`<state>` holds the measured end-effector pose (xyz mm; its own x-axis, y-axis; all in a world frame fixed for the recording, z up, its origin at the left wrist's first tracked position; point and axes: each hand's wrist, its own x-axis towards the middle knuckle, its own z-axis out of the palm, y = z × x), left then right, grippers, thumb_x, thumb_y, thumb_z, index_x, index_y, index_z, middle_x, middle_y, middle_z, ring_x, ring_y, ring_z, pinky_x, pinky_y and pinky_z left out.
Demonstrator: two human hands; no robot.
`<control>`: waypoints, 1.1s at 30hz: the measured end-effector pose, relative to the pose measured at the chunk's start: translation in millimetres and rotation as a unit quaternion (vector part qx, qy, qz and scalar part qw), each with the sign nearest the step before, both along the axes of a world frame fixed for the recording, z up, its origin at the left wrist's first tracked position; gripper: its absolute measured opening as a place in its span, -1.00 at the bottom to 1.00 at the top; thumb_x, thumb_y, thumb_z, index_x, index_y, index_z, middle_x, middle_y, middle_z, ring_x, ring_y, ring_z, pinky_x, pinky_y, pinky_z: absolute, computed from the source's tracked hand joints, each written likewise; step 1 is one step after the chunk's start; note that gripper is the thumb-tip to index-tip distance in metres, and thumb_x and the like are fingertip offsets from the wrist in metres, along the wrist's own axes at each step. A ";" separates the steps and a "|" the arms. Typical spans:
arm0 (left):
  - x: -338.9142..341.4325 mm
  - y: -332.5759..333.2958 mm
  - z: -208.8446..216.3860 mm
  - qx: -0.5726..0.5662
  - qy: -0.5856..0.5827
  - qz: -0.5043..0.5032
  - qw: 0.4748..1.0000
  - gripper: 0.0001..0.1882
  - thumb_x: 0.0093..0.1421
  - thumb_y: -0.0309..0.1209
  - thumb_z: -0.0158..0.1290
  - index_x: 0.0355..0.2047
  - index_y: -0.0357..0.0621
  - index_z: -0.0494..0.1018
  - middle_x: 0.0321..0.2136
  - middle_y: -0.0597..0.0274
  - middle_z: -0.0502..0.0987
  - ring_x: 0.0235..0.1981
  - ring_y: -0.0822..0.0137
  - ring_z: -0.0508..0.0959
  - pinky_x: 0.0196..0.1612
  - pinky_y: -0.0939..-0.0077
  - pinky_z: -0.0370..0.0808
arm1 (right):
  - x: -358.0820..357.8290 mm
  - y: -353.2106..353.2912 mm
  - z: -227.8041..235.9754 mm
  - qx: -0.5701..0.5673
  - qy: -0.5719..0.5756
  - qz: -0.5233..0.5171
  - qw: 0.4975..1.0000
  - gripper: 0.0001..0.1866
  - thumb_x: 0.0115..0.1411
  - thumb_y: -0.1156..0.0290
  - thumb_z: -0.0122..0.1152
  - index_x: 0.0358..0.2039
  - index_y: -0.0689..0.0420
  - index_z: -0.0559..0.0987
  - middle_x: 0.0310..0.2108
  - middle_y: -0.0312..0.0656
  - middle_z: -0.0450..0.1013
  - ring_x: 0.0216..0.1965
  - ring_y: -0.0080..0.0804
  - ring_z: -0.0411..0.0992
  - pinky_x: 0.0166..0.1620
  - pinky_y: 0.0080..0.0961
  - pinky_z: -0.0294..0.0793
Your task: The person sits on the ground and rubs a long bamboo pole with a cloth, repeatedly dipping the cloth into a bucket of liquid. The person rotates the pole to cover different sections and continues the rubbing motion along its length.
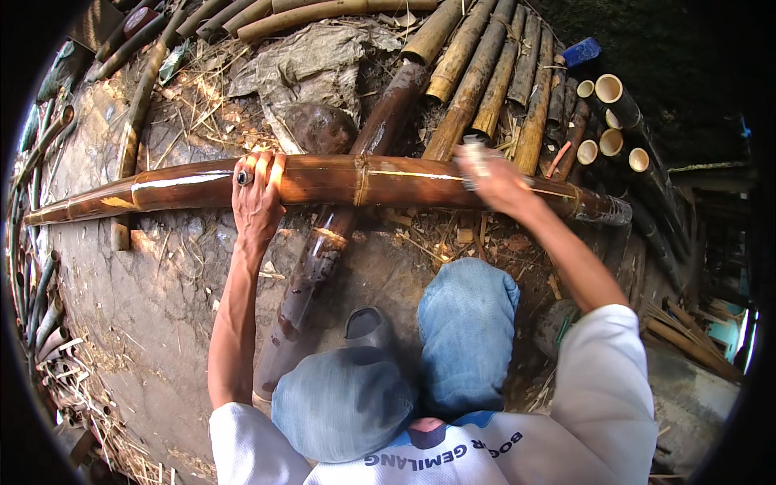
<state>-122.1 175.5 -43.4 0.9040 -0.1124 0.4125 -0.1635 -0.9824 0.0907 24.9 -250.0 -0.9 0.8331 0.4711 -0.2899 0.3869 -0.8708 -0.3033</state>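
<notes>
The long brown bamboo pole [319, 179] lies crosswise in front of the person, passing under both hands and running out well beyond each of them. The left hand [257, 194] is on it left of the middle, fingers bent over the far side and palm against the near side (a dark ring [242, 177] shows on one finger), so it has firm hold of the pole. The right hand [497, 182] is over the pole's right part, past the joint ring, its fingers closed around a pale thing [477, 160] (too blurred to tell what kind). Between the hands, the pole crosses on top of a dark wet bamboo pole [311, 275] that slants over the ground [162, 299]. Yellowish bamboo lengths [467, 77] lie just beyond the right hand.
</notes>
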 end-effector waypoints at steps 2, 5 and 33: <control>4.2 -12.1 2.2 -0.016 0.004 -0.006 1.000 -0.06 -0.30 -0.65 0.29 0.24 -0.12 0.39 0.17 0.11 0.42 0.27 0.03 0.37 0.37 0.01 0.25 | 9.9 -66.1 -2.8 -0.062 -0.013 0.014 0.998 -0.41 0.52 -0.12 -0.26 -0.06 0.13 0.57 -0.28 -0.08 0.58 -0.26 -0.24 0.59 -0.16 -0.31 0.64; -5.8 -6.5 -0.1 0.007 -0.002 0.015 1.000 -0.07 -0.31 -0.64 0.29 0.24 -0.13 0.39 0.17 0.09 0.41 0.27 0.03 0.37 0.39 -0.01 0.24 | -10.8 36.9 7.1 0.015 0.095 -0.006 0.995 -0.44 0.52 -0.07 -0.19 -0.05 0.20 0.55 -0.30 -0.08 0.54 -0.22 -0.30 0.57 -0.13 -0.36 0.64; 30.1 -14.1 22.0 -0.001 0.101 0.012 0.995 0.09 -0.46 -0.29 0.57 0.20 -0.02 0.38 0.08 0.17 0.48 0.12 0.02 0.48 0.27 0.09 0.32 | -14.9 17.9 -50.7 -0.227 -0.331 0.067 0.913 -0.45 0.45 0.20 -0.13 0.36 0.19 0.33 0.44 0.10 0.16 0.38 0.07 0.26 0.49 -0.04 0.09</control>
<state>-92.1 161.3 -21.4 0.9709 -0.0893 0.2224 -0.1183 -0.9856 0.1207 10.0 -232.1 -51.6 0.8401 0.5384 0.0654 0.4673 -0.7798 0.4166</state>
